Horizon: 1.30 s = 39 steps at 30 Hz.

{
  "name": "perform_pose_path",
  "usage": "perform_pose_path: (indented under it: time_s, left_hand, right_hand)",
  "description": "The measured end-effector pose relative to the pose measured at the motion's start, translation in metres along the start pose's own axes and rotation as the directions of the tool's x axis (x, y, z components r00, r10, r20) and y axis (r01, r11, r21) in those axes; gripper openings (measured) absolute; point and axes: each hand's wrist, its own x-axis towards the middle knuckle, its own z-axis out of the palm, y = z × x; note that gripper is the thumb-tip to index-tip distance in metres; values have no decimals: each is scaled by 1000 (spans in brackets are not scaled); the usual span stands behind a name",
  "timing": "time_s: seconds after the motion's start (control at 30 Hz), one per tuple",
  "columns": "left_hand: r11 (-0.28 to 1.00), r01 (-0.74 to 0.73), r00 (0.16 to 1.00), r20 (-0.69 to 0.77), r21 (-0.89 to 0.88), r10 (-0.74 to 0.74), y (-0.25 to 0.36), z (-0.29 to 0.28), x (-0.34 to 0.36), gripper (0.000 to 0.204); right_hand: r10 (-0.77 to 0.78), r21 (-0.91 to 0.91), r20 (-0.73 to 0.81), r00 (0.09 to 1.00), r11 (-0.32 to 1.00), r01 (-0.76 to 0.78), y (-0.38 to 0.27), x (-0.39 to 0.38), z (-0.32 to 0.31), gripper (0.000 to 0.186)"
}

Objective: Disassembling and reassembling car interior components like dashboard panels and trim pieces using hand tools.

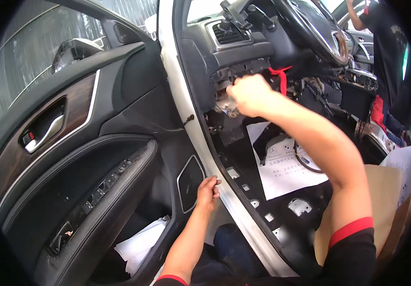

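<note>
My right hand is closed in a fist in front of the opened lower dashboard, where bare wiring and metal brackets show. What its fingers hold, if anything, is hidden. A red strip hangs from the dash just to the right of that hand. Lower down, my left hand has its fingers curled together beside the silver door sill. Nothing in its grip can be made out, and whether it touches the sill I cannot tell.
The front door stands open at left, papers in its pocket. The steering wheel is upper right. A printed paper mat lies on the floor near brown paper. Another person stands on the far side.
</note>
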Motion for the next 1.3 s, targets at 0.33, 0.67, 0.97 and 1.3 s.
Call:
perform_pose_path:
  time_s: [0.33, 0.67, 0.97, 1.3]
  left_hand:
    - [949, 312, 948, -52, -44, -314, -106, -28, 6, 16]
    - [839, -182, 983, 92, 512, 157, -140, 30, 20, 22]
    - [258, -653, 709, 455, 712, 539, -141, 50, 0, 11]
    - [266, -718, 666, 525, 643, 530, -137, 53, 17, 11]
  right_hand:
    - [-271, 770, 207, 940, 638, 14, 108, -176, 4, 37]
    - [243, 738, 503, 830, 380, -558, 72, -313, 246, 27]
    - [475, 511, 25, 879, 750, -420, 8, -335, 285, 11]
    - [521, 418, 36, 853, 767, -486, 12, -336, 299, 13]
